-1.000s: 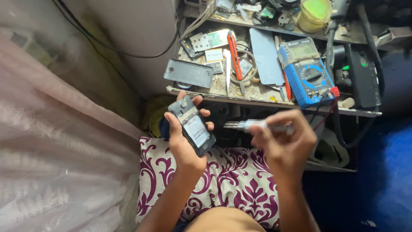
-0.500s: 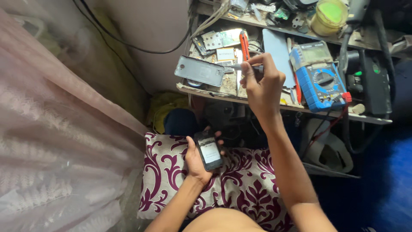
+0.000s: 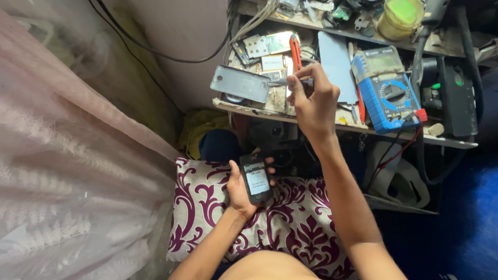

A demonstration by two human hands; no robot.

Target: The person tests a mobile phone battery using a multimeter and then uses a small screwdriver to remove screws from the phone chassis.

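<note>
since half a second ago the right hand (image 3: 311, 101) has carried its slim metal tool (image 3: 290, 81) a little further over the cluttered workbench shelf (image 3: 394, 136), while the left hand (image 3: 243, 189) has kept the small dark phone (image 3: 256, 179) low over the purple patterned cushion (image 3: 290, 233). the pink curtain (image 3: 67, 171) fills the left of the view. on the shelf lie a grey phone back cover (image 3: 239, 84), just beside the tool's tip, and a blue multimeter (image 3: 388, 92) to the right. the right fingers pinch the tool near its end; the left fingers wrap the phone, open side up. a steady wrist and a light, level touch would suit work among such loose parts.
</note>
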